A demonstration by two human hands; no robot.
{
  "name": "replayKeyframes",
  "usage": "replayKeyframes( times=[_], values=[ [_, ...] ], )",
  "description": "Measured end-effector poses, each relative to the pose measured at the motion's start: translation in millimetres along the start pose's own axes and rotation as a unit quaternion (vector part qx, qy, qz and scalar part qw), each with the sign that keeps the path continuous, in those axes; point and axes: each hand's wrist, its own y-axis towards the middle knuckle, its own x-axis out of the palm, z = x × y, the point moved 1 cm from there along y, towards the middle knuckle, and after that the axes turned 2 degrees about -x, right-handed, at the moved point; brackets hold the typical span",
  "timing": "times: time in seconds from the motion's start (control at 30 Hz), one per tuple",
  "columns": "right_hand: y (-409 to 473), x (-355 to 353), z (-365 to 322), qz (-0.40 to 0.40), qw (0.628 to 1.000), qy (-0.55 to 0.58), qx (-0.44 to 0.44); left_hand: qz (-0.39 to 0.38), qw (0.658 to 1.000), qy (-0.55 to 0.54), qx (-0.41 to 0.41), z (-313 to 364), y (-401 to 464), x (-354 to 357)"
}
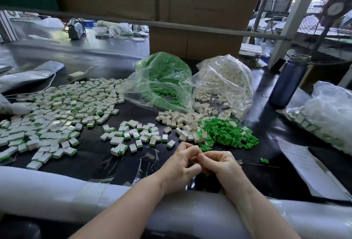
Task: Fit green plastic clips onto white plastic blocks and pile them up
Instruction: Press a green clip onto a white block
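Daylight from upper right, soft shadows, wide-angle bending at edges

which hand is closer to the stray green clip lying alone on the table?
Right. The right hand sits just left of the stray green clip, apart from it. The left hand lies farther left, beyond the right hand, fingers meeting it.

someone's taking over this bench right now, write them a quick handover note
Left hand and right hand: together at the table's near edge, fingers curled in a grip on something between them; the piece itself is hidden.
Supplies: loose green clips and loose white blocks lie just beyond the hands; behind them an open bag of green clips and an open bag of white blocks.
Done: a large spread of assembled blocks on the left, a smaller group mid-table.
Left: plenty of loose parts and both bags.
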Motion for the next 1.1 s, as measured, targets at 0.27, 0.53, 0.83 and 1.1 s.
replayKeyframes(
  times=[0.27, 0.53, 0.83, 1.1],
  values=[
    [-0.6, -1.2, 0.3, 0.001, 1.0, 0.014, 0.016, -0.005, 1.0, 0.003, 0.003, -0.3, -1.0, 0.5],
    [-1.2, -0.1, -2.2, 0.008, 1.0, 0.0, 0.011, -0.007, 1.0, 0.004, -0.005, 0.4, -1.4, 0.7],
    [-0.1, -0.1, 0.0, 0.01, 1.0, 0.0, 0.008, -0.012, 1.0, 0.007, -0.008, 1.3, -1.5, 0.5],
    [0.3, -1.0, 0.6, -0.01, 1.0, -0.011, 0.005, -0.005, 1.0, 0.006, -0.001, 1.5, -1.4, -0.9]
  ],
)
